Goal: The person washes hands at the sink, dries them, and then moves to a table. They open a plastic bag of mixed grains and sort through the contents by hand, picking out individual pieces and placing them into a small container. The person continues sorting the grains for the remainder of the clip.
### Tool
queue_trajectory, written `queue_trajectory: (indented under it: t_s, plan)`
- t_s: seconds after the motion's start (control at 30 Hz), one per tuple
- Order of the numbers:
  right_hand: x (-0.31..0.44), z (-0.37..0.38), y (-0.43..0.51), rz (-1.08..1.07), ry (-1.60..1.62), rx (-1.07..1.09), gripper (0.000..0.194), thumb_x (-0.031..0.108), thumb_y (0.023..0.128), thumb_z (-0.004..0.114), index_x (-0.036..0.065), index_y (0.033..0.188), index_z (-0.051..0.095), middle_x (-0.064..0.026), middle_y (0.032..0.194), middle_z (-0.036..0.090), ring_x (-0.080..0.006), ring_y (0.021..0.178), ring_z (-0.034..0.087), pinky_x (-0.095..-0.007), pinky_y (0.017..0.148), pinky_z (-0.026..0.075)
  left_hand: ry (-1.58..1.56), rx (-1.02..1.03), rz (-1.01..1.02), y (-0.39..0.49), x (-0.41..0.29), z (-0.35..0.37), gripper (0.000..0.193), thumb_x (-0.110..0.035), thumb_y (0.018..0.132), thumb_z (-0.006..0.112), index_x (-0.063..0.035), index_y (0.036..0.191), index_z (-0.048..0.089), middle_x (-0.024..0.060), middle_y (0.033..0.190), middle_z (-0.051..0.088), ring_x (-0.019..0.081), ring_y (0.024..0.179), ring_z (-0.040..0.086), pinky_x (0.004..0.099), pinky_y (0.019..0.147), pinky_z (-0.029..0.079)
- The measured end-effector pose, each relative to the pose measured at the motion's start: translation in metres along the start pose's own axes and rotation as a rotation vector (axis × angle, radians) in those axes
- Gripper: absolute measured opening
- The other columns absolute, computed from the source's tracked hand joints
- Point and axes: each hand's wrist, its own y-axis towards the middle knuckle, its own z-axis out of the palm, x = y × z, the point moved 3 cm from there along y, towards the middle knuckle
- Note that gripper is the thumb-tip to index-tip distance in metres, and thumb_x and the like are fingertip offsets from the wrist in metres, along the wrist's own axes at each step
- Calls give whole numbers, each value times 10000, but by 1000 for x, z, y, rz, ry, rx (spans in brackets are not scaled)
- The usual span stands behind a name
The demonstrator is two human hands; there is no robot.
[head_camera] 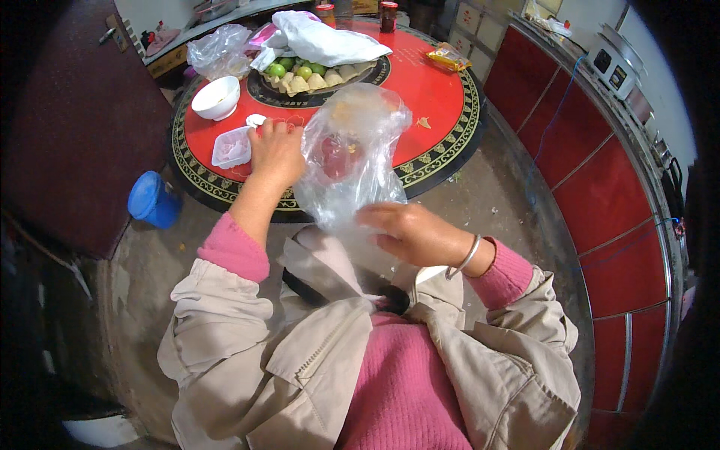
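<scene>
A large clear plastic bag (360,152) lies crumpled over the near part of the red round table (436,101), its loose end hanging past the edge. My right hand (416,230), slightly blurred, has its fingers around that near end. My left hand (277,149) is palm down on the table, left of the bag and against its side. What lies under the left fingers is hidden. Just left of that hand sits a small translucent plastic tray (232,147). A small white object (256,120) lies by its fingertips.
A white bowl (216,98) stands at the table's left. Behind are an egg-carton tray (315,83) with green fruit (286,63), a white cloth-like bag (326,39), a jar (388,17) and a yellow packet (448,57). A blue bucket (153,199) stands on the floor; red cabinets (596,169) line the right.
</scene>
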Motion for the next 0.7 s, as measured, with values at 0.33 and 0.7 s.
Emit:
queue_trajectory:
  t_s: [0.33, 0.7]
  plan:
    - [-13, -75, 30, -253, -61, -607, 168, -25, 655, 532, -1, 821, 542, -140, 812, 558, -299, 756, 536, -335, 662, 438, -800, -151, 336, 3, -49, -30, 190, -7, 680, 454, -10, 840, 558, 167, 816, 565, 338, 764, 543, 382, 658, 443]
    - [-130, -36, 66, -33, -573, -77, 214, 244, 736, 509, 112, 896, 564, -116, 684, 579, -282, 682, 573, -397, 639, 423, -243, 300, -26, 18, 7, 30, 637, -320, 725, 567, -43, 1221, 277, 207, 1271, 249, 358, 1064, 411, 405, 836, 390]
